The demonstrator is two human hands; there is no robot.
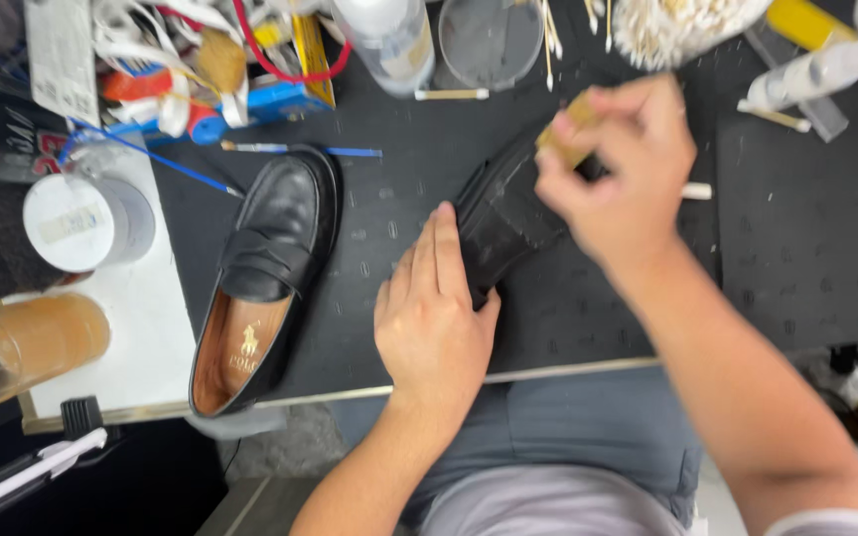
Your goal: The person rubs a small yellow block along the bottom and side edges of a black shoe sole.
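A: The left hand [434, 318] lies flat, fingers together and stretched out, pressing on the near end of the black shoe [508, 213] that lies sole-up on the table [399, 169]. It grips nothing, it only pins the shoe down

B: And the right hand [618, 169]?

A: Curled tight around a small tan block [570, 134], maybe a sponge or a brush, too blurred to tell which. It holds the block against the far end of the shoe

B: So how would you do this step well?

A: I'd judge the main thing is to keep the flat hand heavy, because the shoe sits on its curved upper and could rock or slide on the black mat. Short strokes along the sole, running away from the pinning hand, should keep the block off those fingertips

B: What about the other shoe [270, 268]?

A: It stands upright just to the left, well apart from both hands, tan lining showing. Best left where it is, clear of any dust or liquid

B: Anything close enough to knock?

A: Beyond the right hand there are cotton swabs [677, 25] in a heap and a clear bottle [389, 40]. A wide stroke could catch them, so I'd keep the elbow in. The glass [22, 342] of brownish liquid at the left edge is far enough away
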